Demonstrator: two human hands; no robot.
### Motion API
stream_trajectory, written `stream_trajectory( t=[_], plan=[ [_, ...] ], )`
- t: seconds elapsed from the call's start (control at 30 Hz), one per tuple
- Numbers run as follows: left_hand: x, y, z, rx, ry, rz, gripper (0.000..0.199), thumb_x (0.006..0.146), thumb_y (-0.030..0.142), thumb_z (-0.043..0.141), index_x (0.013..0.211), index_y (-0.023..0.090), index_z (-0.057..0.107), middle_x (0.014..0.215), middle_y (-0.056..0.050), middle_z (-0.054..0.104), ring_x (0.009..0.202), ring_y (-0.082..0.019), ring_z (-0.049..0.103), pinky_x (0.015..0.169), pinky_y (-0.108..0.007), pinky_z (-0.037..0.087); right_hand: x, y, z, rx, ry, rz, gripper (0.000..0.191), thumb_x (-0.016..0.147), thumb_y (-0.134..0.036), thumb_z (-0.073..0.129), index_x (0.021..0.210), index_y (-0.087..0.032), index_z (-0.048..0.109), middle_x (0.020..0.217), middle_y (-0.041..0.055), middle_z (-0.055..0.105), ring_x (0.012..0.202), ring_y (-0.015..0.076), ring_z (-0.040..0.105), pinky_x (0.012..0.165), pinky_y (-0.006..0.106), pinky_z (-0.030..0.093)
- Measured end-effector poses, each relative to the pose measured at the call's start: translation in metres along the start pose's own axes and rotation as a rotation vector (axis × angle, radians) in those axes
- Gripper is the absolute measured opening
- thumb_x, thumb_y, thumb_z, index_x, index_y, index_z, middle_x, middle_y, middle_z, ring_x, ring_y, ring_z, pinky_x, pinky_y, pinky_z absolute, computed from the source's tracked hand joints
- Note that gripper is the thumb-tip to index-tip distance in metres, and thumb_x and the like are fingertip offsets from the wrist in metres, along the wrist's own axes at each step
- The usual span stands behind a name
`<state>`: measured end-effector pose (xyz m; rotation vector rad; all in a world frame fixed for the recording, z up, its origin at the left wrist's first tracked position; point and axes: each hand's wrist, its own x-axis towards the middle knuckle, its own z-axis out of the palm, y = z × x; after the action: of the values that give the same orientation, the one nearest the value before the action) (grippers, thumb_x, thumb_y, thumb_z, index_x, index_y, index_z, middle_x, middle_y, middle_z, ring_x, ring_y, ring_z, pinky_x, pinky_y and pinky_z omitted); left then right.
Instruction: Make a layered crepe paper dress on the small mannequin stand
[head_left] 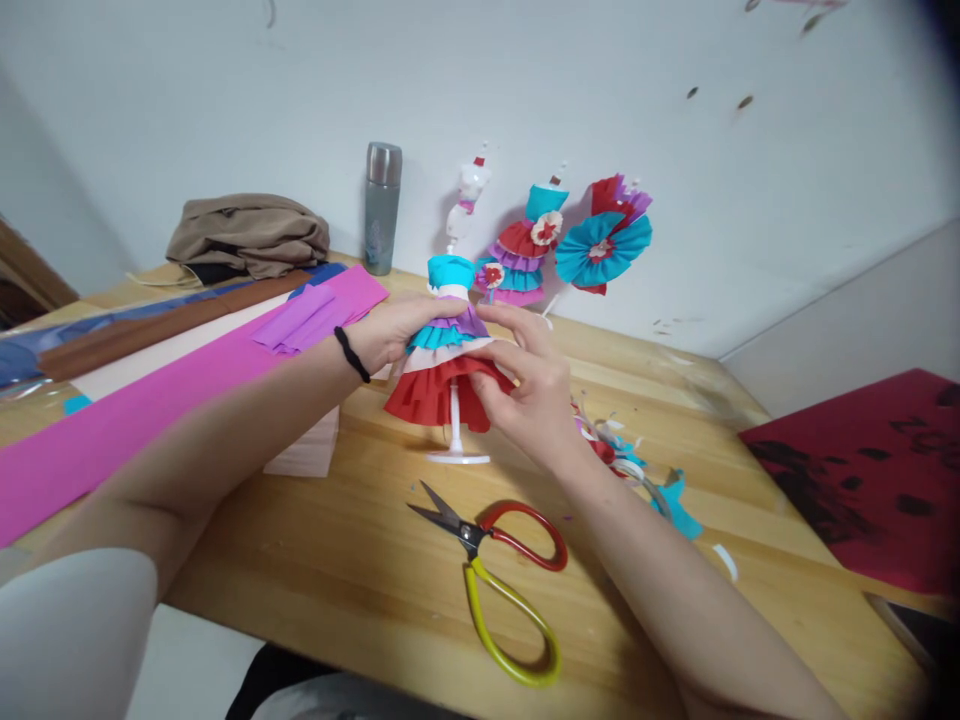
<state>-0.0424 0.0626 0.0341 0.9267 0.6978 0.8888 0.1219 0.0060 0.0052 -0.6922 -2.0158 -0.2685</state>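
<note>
Nearest the head camera, at lower left, is the white sleeve (82, 630) of my left arm; both my forearms reach inward over the wooden surface (337, 590). In front of me lie the scissors (470, 537), blades parted, one handle red and one yellow. Neither arm rests on them; that position probably keeps them reachable without obstructing the work.

The workpiece, a tiered paper dress (450, 272) on a small white stand (455, 440), is upright at mid-surface, between my hands. My left grip (394, 328) is closed on its waist, thumb across the front; the fingers behind are hidden. This hold presumably steadies the stand. My right grip (536, 385) has its fingers spread against the skirt's right side, the thumb lower, by the red tier. Whether it pinches any paper, I cannot tell. The spread contact would suit arranging soft ruffles without crushing them.

Left of the dress, a magenta paper strip (105, 450) lies flat under a folded purple piece (300, 320), likely for easy access. Paper scraps (679, 505) lie to the right, outside the working zone. Against the wall stand a grey bottle (382, 210) and a nearly bare form (471, 185).
</note>
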Motion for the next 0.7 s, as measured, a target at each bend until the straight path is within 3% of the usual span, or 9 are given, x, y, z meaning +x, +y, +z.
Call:
stream_trajectory(
  t=[0.07, 0.17, 0.37, 0.47, 0.57, 0.7],
  plan=[
    [-0.002, 0.001, 0.002, 0.011, 0.01, -0.013, 0.018, 0.096, 0.009, 0.049, 0.09, 0.009, 0.067, 0.074, -0.006, 0.072, 0.062, -0.013, 0.064, 0.067, -0.026, 0.049, 0.0, 0.001, 0.0, -0.009, -0.035, 0.034, 0.028, 0.077, -0.01, 0.056, 0.096, -0.024, 0.071, 0.132, 0.0102, 0.064, 0.125, 0.0291, 0.058, 0.101, 0.053, 0.051],
    [-0.001, 0.002, 0.003, -0.014, 0.025, -0.062, 0.024, 0.098, 0.01, 0.046, 0.083, 0.011, 0.065, 0.068, -0.003, 0.069, 0.06, -0.011, 0.062, 0.068, -0.025, 0.049, -0.003, 0.002, 0.004, -0.114, -0.052, -0.062, 0.024, 0.077, -0.011, 0.058, 0.091, -0.024, 0.072, 0.134, 0.0091, 0.064, 0.129, 0.0315, 0.055, 0.102, 0.055, 0.048],
    [0.0, 0.004, 0.002, -0.045, 0.019, -0.103, 0.028, 0.1, 0.015, 0.044, 0.077, 0.014, 0.059, 0.063, -0.003, 0.066, 0.052, -0.01, 0.059, 0.062, -0.023, 0.05, -0.012, 0.004, 0.015, -0.216, 0.105, -0.307, 0.015, 0.084, -0.008, 0.059, 0.081, -0.021, 0.066, 0.121, 0.0094, 0.072, 0.123, 0.0283, 0.061, 0.099, 0.049, 0.051],
    [-0.002, 0.007, 0.001, -0.047, 0.025, -0.101, 0.028, 0.1, 0.015, 0.045, 0.075, 0.013, 0.059, 0.063, -0.003, 0.067, 0.051, -0.01, 0.059, 0.061, -0.024, 0.052, -0.013, 0.005, 0.016, -0.213, 0.138, -0.356, 0.013, 0.083, -0.008, 0.061, 0.082, -0.021, 0.064, 0.119, 0.0098, 0.073, 0.12, 0.0284, 0.063, 0.096, 0.049, 0.052],
    [0.0, 0.007, -0.002, -0.053, 0.016, -0.1, 0.029, 0.1, 0.017, 0.046, 0.074, 0.013, 0.06, 0.066, -0.004, 0.068, 0.053, -0.011, 0.06, 0.064, -0.026, 0.053, -0.012, 0.005, 0.015, -0.122, 0.162, -0.276, 0.015, 0.082, -0.009, 0.061, 0.084, -0.022, 0.067, 0.119, 0.0087, 0.073, 0.12, 0.029, 0.063, 0.095, 0.051, 0.053],
    [0.005, 0.002, -0.008, -0.022, -0.017, -0.09, 0.018, 0.094, 0.012, 0.053, 0.081, 0.012, 0.065, 0.071, -0.007, 0.071, 0.06, -0.014, 0.065, 0.067, -0.027, 0.053, -0.007, -0.002, 0.009, 0.089, 0.109, 0.033, 0.019, 0.079, -0.008, 0.058, 0.08, -0.021, 0.072, 0.12, 0.0107, 0.072, 0.121, 0.0295, 0.062, 0.099, 0.053, 0.051]
  ],
)
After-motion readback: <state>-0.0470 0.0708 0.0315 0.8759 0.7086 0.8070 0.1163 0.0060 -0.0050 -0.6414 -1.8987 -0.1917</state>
